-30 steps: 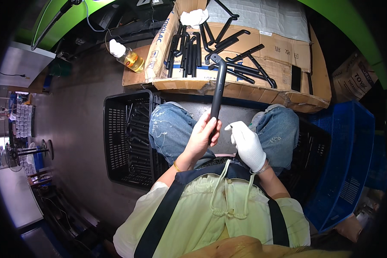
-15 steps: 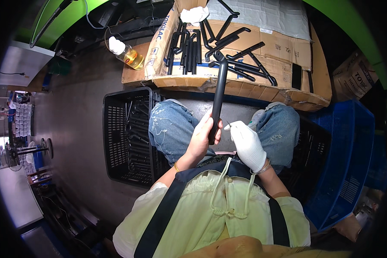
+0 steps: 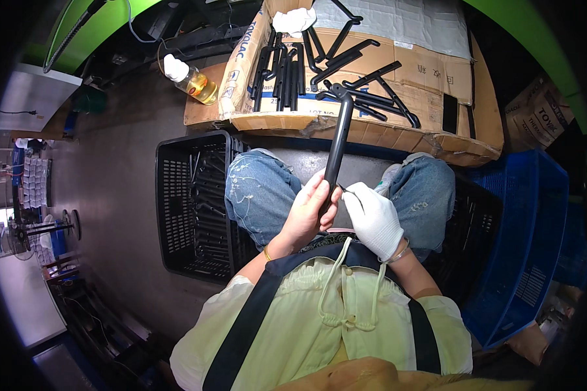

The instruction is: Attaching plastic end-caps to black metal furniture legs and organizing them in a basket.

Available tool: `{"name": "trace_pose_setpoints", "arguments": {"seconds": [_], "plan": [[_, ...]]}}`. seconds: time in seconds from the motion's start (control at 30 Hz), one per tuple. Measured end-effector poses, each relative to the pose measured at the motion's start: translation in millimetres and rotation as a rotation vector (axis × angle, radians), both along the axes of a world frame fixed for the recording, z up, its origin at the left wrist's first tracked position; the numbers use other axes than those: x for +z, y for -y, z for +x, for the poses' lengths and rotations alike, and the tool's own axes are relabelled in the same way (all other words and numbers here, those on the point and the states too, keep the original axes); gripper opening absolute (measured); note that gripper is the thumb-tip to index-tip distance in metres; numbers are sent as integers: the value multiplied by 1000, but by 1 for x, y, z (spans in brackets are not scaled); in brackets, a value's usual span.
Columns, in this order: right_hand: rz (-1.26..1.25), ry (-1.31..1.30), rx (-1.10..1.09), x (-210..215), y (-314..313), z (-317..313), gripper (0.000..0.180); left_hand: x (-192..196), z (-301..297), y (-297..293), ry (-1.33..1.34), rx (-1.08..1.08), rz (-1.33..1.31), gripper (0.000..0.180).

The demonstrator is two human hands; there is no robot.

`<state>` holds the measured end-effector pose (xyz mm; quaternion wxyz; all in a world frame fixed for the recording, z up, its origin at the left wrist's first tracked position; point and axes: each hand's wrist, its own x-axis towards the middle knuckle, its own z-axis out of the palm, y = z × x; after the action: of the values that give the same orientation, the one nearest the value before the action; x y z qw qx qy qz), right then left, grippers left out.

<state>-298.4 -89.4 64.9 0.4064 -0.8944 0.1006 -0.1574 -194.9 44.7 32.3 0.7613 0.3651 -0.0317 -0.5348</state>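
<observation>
My bare left hand [image 3: 303, 214] is wrapped round the lower end of a black bar-shaped handle [image 3: 338, 140]. The handle stands tilted over my lap, its bent end with a round lug pointing away from me. My right hand [image 3: 376, 223], in a white glove, is pinched close beside the handle's lower part. A thin dark tip [image 3: 344, 189] shows at its fingertips; most of what it holds is hidden, and its kind cannot be made out. Beyond, several similar black handles [image 3: 287, 78] lie on a flattened cardboard box [image 3: 430, 98].
A black plastic crate [image 3: 166, 215] with many black parts stands left of my knees. Blue crates [image 3: 512, 254] stand at the right. A bottle of yellow liquid [image 3: 203, 88] sits left of the cardboard, and a white crumpled cloth [image 3: 294, 20] lies at its far left.
The handle's far end has swung slightly to the right and leans more. My gloved right hand has come in closer to the handle, its fingertips now next to the left hand's fingers.
</observation>
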Motion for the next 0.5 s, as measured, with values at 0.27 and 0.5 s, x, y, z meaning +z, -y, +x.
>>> {"name": "trace_pose_setpoints", "arguments": {"seconds": [0.27, 0.5], "plan": [[-228, -47, 77, 11, -2, -2, 16, 1, 1, -1, 97, -18, 156, 48], [-237, -92, 85, 11, -3, -1, 12, 1, -1, -1, 140, -27, 152, 51]]}}
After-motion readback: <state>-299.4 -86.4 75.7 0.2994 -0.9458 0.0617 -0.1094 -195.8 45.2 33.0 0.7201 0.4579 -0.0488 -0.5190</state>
